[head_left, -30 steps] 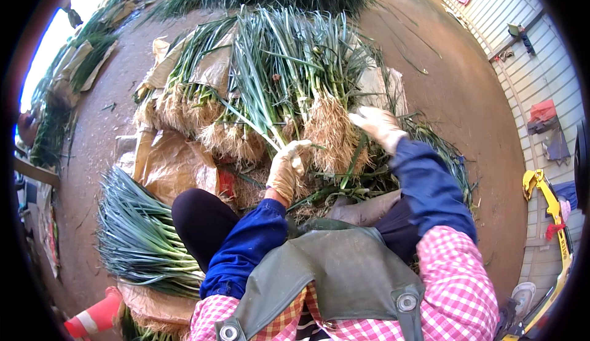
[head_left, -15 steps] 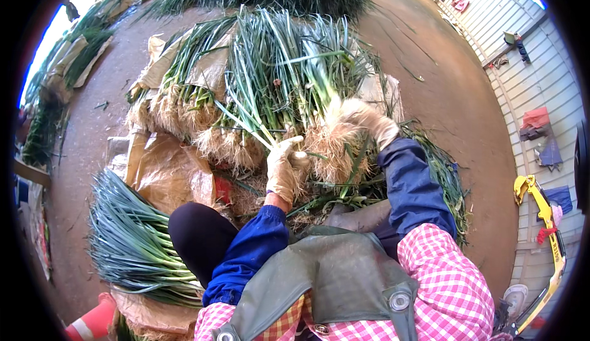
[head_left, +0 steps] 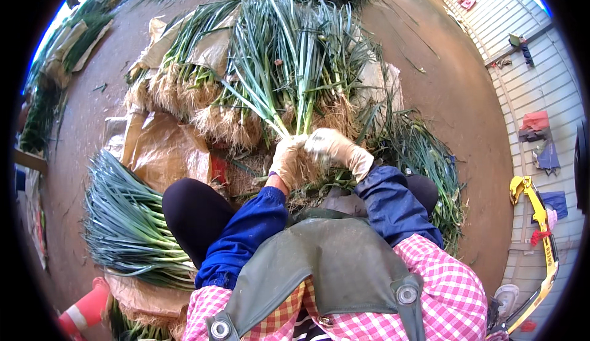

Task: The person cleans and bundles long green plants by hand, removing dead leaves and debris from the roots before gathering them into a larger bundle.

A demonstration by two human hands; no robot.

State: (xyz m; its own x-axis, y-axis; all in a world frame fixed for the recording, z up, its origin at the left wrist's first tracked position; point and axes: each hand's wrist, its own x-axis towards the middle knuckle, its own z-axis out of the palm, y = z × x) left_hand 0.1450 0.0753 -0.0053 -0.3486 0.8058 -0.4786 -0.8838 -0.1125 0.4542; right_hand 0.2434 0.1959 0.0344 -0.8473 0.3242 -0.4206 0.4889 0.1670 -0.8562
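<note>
My left hand [head_left: 287,160], in a dirty pale glove, grips the root end of a small bunch of green onions [head_left: 279,104] whose long leaves point away from me. Right beside it, my gloved right hand [head_left: 335,149] closes on the same bunch at its tangled brown roots [head_left: 307,169]; the two hands touch. A large heap of green onions [head_left: 289,52] with rooty ends facing me lies just beyond the hands. My blue sleeves and a grey-green apron fill the lower middle.
A trimmed bundle of green onions [head_left: 126,218] lies on brown paper [head_left: 163,147] at my left knee. Leaf trimmings [head_left: 424,163] pile up at my right. An orange-white cone [head_left: 86,310] stands lower left, and a yellow tool [head_left: 538,218] lies by the white wall at right.
My right hand came in from the root pile on the right and joined my left hand. Both hands now hold one bunch pulled closer to my lap.
</note>
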